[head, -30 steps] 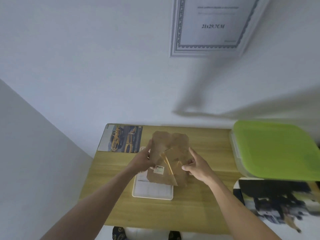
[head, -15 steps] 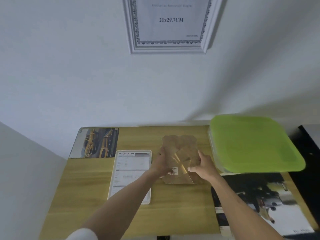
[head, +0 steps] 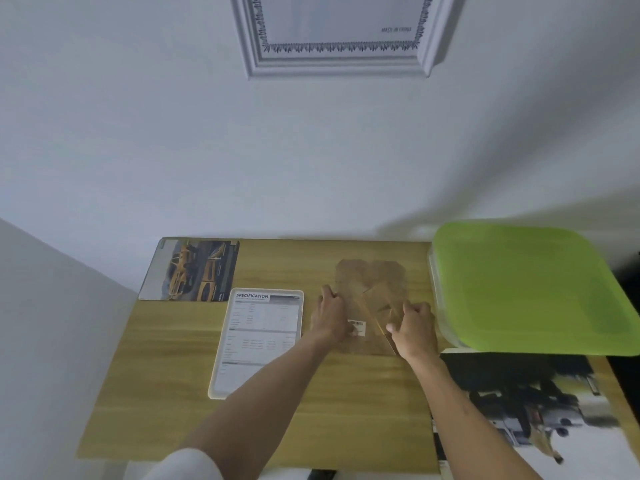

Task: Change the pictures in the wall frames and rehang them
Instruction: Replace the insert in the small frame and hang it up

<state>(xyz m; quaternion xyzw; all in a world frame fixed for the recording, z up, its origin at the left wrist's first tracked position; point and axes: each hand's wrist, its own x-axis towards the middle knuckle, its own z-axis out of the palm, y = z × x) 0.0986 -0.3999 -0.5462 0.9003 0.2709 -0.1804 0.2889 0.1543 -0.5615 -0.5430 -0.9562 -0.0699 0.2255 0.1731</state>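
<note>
On the wooden table (head: pixel 166 403), at the far left corner, lies a photo of yellow cars (head: pixel 192 270). Just right of it and nearer lies a white frame (head: pixel 258 341) with a specification sheet inside. Right of the frame, the brown backing board (head: pixel 375 289) lies flat on the table. The left hand (head: pixel 330 317) grips its left edge with curled fingers, and the right hand (head: pixel 414 329) pinches its right side. A green-lidded box (head: pixel 530 289) stands at the far right, with a dark photo (head: pixel 526 403) near it. On the wall hangs a white wall frame (head: pixel 339 60).
</note>
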